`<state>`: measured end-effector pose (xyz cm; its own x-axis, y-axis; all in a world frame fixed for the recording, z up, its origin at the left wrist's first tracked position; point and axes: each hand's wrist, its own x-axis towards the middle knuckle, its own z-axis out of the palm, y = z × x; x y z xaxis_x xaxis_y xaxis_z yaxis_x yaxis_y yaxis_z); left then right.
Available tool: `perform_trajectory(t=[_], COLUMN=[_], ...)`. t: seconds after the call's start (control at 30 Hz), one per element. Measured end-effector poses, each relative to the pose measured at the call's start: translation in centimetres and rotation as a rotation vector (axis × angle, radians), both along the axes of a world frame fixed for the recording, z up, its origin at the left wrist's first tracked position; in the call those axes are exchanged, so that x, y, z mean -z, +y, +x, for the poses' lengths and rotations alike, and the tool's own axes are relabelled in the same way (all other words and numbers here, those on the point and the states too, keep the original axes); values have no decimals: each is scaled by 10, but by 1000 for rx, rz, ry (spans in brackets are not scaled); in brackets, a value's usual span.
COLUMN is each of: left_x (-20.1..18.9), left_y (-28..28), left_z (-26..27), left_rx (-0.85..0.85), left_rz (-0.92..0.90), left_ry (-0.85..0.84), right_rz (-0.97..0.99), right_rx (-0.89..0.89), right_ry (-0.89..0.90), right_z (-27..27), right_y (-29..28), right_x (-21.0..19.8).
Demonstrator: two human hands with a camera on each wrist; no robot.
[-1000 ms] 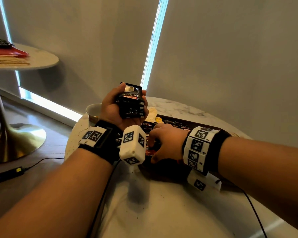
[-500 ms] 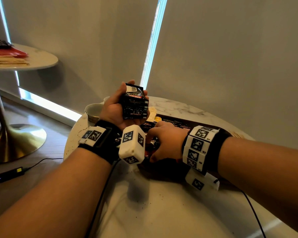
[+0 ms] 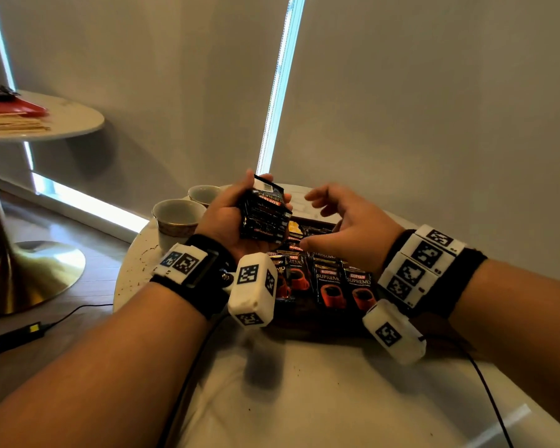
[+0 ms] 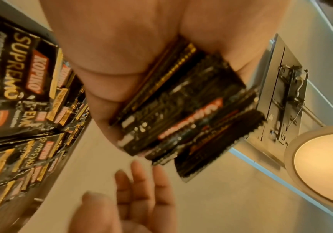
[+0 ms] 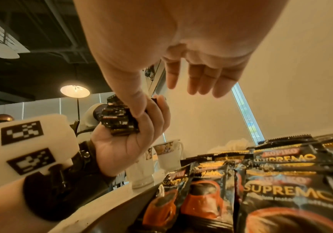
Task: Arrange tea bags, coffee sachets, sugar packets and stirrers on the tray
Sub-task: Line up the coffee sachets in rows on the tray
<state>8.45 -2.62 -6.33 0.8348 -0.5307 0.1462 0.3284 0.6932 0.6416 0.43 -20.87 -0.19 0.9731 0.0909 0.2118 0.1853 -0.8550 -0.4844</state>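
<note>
A round white marble worktop point(image 3: 320, 399) is set before grey roller blinds, with strips of daylight showing between and beneath them. The left hand point(image 3: 230, 221) is raised above the worktop's far left part, palm turned inward, and its fingers are curled round a stack of black foil coffee sachets point(image 3: 264, 213), which is held on edge with the thumb behind it; in the left wrist view the serrated sachet ends and red and gold print are seen fanned slightly. The right hand point(image 3: 346, 218) is held just beside it, above the tray, with the fingers point(image 5: 207, 78) straight and loosely spread, the thumb apart, and nothing held. Below both hands a dark brown wooden tray point(image 3: 307, 324) is seen lying on the worktop, and rows of flat black glossy sachets printed with orange-red cups and gold lettering point(image 3: 332, 282) are laid overlapping in it. A small yellow packet point(image 3: 294, 226) is visible at the tray's far end, too small to be identified. Two white ceramic cups with gold patterned bands point(image 3: 177, 221) are placed on the worktop to the left of the tray. White marker blocks on black straps are worn on both wrists.
</note>
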Motion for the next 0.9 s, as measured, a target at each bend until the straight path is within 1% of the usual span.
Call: perform_trajectory(t=[0.1,0.23,0.3,0.4,0.47,0.63,0.73,0.83,0.87,0.9], left_x=[2,2,2,4,6,6,5,5,7,7], left_y=[-5,-8,-8,-10,-13,-15,-14,-15,-15,-15], left_z=[-2,-5,-5,-8,-10,-9,-10,-12,-10,-9], left_rx=[9,38,46,72,81,76,77,70,60,60], left_rz=[21,50,84,159,152,167,179,183,186,191], left_ry=[1,-38,-52,-51,-54,-33,-22,-4,-2,-2], right_rz=[28,-9,20,-34,-47,9,71,174,272,411], right_rx=[-57,-167,-181,-173,-193,-217,-210,-111,-61,-14], right_ry=[-49,-103,-134,-183,-199,-245,-294,-343,-340,-310], right_z=[-9,-16,-16,-14,-13,-9,-13,-12,-10,-7], right_y=[-1,3,2,-2,-3,-6,-6,-7,-9,-11], right_x=[0,0,0,2,4,10,8,4,3,2])
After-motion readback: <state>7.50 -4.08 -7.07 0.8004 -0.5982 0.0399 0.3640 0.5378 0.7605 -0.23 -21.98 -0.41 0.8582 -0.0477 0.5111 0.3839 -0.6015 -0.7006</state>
